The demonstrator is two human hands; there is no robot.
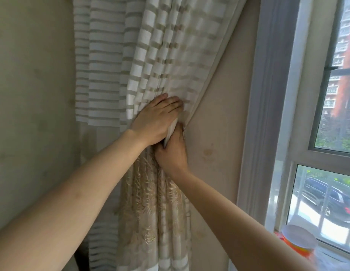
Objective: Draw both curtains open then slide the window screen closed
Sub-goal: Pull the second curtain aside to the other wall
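No legible brand, label or writing anywhere in frame.

Curtain (156,55): fills upper centre down to lower centre. Woven fabric, white bands alternating with sheer beige bands; gathered into tight vertical pleats at mid-frame. Below the gather, a beige panel with gold leaf-pattern embroidery, slightly glossy.

Left hand (157,119): centre of frame, palm flat against the bunched pleats, fingers extended and pressed on the cloth, not curled.

Right hand (173,151): just below, touching the left hand; clenched around the gathered curtain, with a narrow pale strip (170,132) of cloth emerging between the two hands.

Wall (219,133): right of centre, matte beige, a few brownish stains.

Window (326,153): right edge, pale smooth frame, glass panes; screen position cannot be told.

Round container (298,239): lower right on the sill, whitish lid, orange body.
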